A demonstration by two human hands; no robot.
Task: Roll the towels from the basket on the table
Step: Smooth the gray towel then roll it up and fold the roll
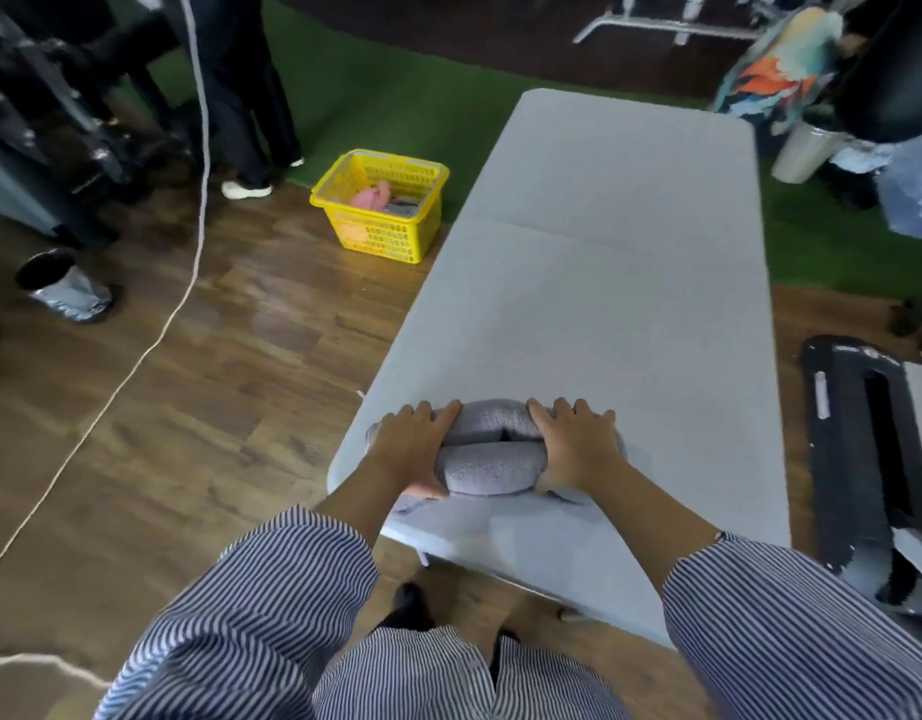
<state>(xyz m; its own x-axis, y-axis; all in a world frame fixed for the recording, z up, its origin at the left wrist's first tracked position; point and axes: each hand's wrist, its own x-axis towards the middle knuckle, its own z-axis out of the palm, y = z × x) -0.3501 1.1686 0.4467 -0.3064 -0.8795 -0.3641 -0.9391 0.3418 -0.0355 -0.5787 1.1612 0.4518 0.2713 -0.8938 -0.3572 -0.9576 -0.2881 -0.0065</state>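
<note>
Grey tabletop (604, 283) carries a half-rolled towel (487, 454) at its near edge, the left grip (409, 449) and right grip (578, 449) curled round its ends, so uneven pressure could skew the roll or slacken it towards the floor.

Nothing readable is showing anywhere in this view. The black padded mat (859, 433) lying on the floor off the right edge of the long grey padded table (604, 304) is carrying small pale markings near its top end, but they are blurring out too much to make into letters. The yellow perforated plastic basket (380, 220) off the table's left edge is showing no label or brand.
</note>
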